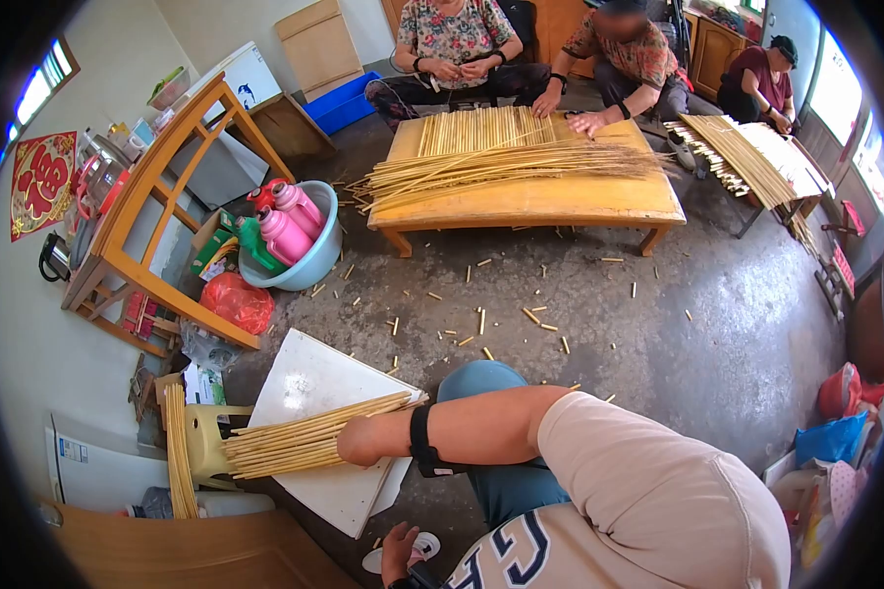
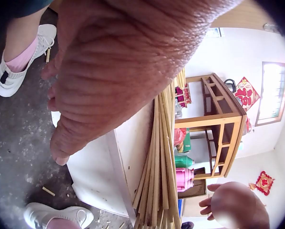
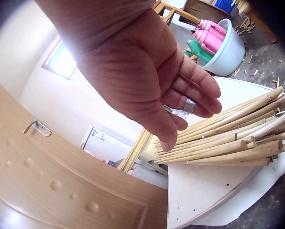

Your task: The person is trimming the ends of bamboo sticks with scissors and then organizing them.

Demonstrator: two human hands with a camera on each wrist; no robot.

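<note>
A bundle of pale stalks (image 1: 300,444) (image 2: 157,176) (image 3: 218,140) lies fanned on a white board (image 1: 304,378) (image 2: 97,167) (image 3: 207,191). My right hand (image 1: 363,440) (image 3: 137,71) is over the bundle in the head view, its fingers hidden there. In the right wrist view its fingers are loosely bent, with nothing gripped and a ring on one. Whether it touches the stalks I cannot tell. My left hand (image 1: 398,555) (image 2: 109,76) is low beside the board's near side, fingers loose, holding nothing. A hand (image 2: 235,205) also appears beyond the stalks in the left wrist view.
Ahead, people sit around a low wooden table (image 1: 530,206) bearing more stalks. A blue basin (image 1: 314,260) with flasks stands left of centre. Cut pieces (image 1: 530,315) litter the floor. More stalks (image 1: 179,452) stand by a yellow stool (image 1: 204,442). A wooden door (image 3: 61,167) is near.
</note>
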